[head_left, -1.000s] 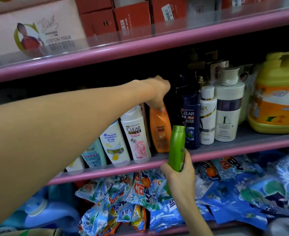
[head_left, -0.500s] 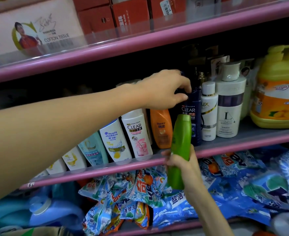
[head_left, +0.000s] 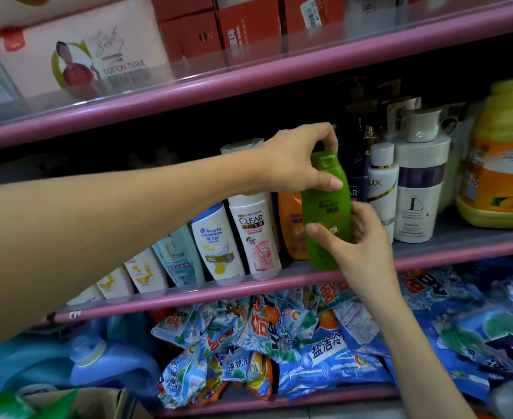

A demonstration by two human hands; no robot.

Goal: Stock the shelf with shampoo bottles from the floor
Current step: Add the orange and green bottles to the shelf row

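Head view: both hands, left hand (head_left: 297,160) and right hand (head_left: 356,246), grip the green bottle (head_left: 327,213); it could bump the orange bottle (head_left: 291,228) over.

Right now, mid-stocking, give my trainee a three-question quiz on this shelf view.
1. True or false: both hands hold the green bottle.
2. Which bottle stands directly left of the orange bottle? A) white CLEAR bottle B) LUX bottle C) yellow jug
3. Fill in: the left hand grips the green bottle near its ____.

Key: 1 true; 2 A; 3 cap. The right hand holds the lower body, just above the pink shelf edge.
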